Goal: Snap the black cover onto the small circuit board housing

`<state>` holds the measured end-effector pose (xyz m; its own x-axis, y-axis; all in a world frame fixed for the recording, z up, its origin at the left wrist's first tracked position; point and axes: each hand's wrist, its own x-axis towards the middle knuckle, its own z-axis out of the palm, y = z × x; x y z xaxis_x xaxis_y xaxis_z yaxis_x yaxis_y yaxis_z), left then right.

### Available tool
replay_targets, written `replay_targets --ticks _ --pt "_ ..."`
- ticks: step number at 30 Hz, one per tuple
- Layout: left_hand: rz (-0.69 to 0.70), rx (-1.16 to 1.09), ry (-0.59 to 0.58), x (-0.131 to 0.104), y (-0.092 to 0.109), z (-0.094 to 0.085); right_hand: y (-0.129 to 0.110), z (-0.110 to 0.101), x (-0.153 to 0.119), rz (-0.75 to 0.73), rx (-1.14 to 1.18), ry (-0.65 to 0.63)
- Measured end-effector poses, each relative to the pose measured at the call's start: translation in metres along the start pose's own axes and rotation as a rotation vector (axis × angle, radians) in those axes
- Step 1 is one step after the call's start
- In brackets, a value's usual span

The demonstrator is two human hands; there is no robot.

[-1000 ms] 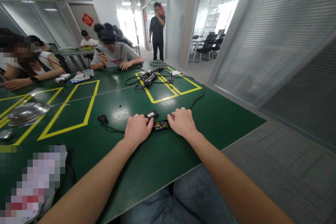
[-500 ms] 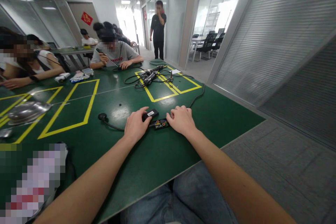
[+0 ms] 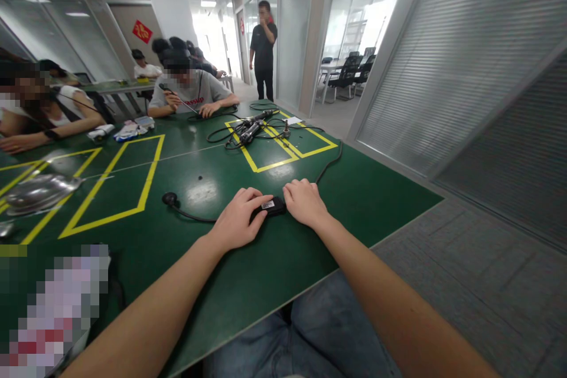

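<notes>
A black plastic cover [image 3: 277, 205] with a white label lies over the black housing on the green table, and the circuit board is hidden beneath it. My left hand [image 3: 237, 220] grips the cover's left part between thumb and fingers. At the right end of the housing, my right hand [image 3: 305, 203] is closed with curled fingers around the place where the black cable [image 3: 331, 166] comes out. The fingers hide the exact grip. To the left, another cable runs from under my left hand to a black plug [image 3: 169, 198] on the table.
Black handheld tools [image 3: 251, 130] with looped cords lie beyond, among yellow tape outlines. A shiny metal piece [image 3: 42, 194] is at the left, a blurred package [image 3: 62, 307] at lower left. A seated person [image 3: 190, 88] works across the table; another person [image 3: 264, 47] stands behind.
My left hand has moved the black cover right and down onto the housing, covering the circuit board seen earlier. My right hand has stayed at the housing's right end.
</notes>
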<state>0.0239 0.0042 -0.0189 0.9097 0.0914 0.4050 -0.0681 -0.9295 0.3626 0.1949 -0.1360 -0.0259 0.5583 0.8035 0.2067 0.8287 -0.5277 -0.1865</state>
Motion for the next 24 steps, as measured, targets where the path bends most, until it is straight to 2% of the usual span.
replay_targets --ticks 15,24 --pt "-0.006 0.038 -0.006 0.0028 -0.0038 0.0047 -0.0022 -0.0028 -0.0008 -0.029 0.040 -0.010" --pt "-0.051 -0.014 0.001 0.0030 -0.0062 0.0046 -0.0021 -0.0062 -0.0010 -0.028 0.092 -0.027"
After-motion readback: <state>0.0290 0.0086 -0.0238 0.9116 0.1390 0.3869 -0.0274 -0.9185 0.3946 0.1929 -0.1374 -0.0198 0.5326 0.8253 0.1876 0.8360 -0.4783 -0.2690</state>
